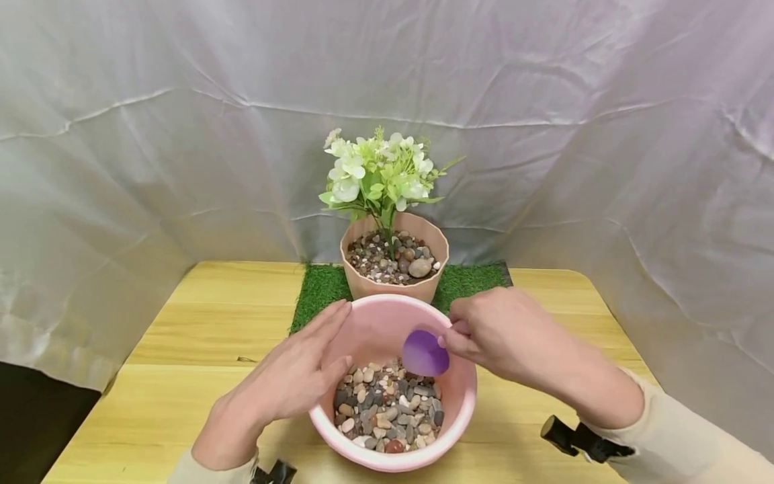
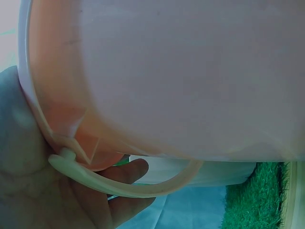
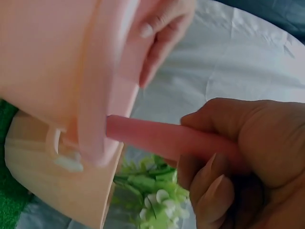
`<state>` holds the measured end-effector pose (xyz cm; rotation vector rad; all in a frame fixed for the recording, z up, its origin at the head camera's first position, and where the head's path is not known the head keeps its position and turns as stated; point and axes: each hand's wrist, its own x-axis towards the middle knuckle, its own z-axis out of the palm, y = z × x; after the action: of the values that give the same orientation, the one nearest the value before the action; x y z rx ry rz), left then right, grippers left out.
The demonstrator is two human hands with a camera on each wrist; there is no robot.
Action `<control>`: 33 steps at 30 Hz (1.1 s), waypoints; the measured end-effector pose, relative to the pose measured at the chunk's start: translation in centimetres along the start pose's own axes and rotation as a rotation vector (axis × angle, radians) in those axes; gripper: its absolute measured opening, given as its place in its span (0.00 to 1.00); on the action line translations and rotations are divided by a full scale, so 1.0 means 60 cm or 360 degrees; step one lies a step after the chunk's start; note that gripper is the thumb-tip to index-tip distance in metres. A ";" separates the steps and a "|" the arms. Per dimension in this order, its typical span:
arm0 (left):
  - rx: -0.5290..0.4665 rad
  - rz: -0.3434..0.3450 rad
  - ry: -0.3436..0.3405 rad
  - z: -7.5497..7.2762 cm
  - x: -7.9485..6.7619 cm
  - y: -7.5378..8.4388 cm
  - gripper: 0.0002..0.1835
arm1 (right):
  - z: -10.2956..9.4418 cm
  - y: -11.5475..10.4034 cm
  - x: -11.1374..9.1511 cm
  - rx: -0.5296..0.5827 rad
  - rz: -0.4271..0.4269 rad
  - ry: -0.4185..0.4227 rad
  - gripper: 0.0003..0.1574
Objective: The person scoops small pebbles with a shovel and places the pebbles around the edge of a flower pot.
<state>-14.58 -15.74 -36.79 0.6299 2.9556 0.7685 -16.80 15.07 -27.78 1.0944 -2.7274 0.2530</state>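
A pink bucket (image 1: 465, 403) with pebbles (image 1: 390, 410) inside stands in front of me. My left hand (image 1: 290, 370) rests against its left rim, fingers straight along the outside and thumb over the inside. In the left wrist view, that hand's fingers lie beside the pale bucket handle (image 2: 114, 186). My right hand (image 1: 502, 329) grips the pink handle (image 3: 167, 138) of a scoop at the bucket's right rim. The scoop's purple bowl (image 1: 425, 353) is tilted inside the bucket, above the pebbles; no pebbles show on its visible face.
Behind the bucket, a peach flowerpot (image 1: 396, 290) holds pebbles and a plant with white flowers (image 1: 381, 171). It stands on a green turf mat (image 1: 320, 289) on the wooden table (image 1: 181, 396). Grey cloth (image 1: 242, 161) hangs behind and at both sides.
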 end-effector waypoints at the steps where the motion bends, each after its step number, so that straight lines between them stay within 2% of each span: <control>1: -0.0001 0.0000 -0.0003 0.000 0.000 0.000 0.43 | 0.004 -0.003 0.000 -0.0043 -0.0027 -0.0001 0.21; 3: 0.0001 -0.0001 -0.0002 -0.001 0.001 0.000 0.43 | 0.009 -0.008 0.002 -0.0128 -0.0071 -0.0001 0.23; 8: -0.0001 0.0002 0.0002 -0.002 0.003 -0.001 0.43 | 0.008 -0.025 0.008 -0.0233 -0.0041 -0.0084 0.23; 16: -0.0008 0.0012 0.0011 -0.003 0.004 0.000 0.43 | 0.011 -0.044 0.018 -0.0248 -0.0030 -0.0185 0.19; 25: -0.0007 0.0002 0.0002 0.001 0.003 0.000 0.43 | 0.040 -0.042 0.017 -0.0227 -0.0007 -0.0139 0.19; 33: -0.0004 0.0005 0.0002 0.002 0.003 0.000 0.43 | 0.056 -0.023 0.023 -0.0267 0.0007 -0.0057 0.29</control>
<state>-14.70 -15.62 -36.88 0.6344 2.9552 0.7727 -17.18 12.43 -30.59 1.0568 -2.7235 0.0043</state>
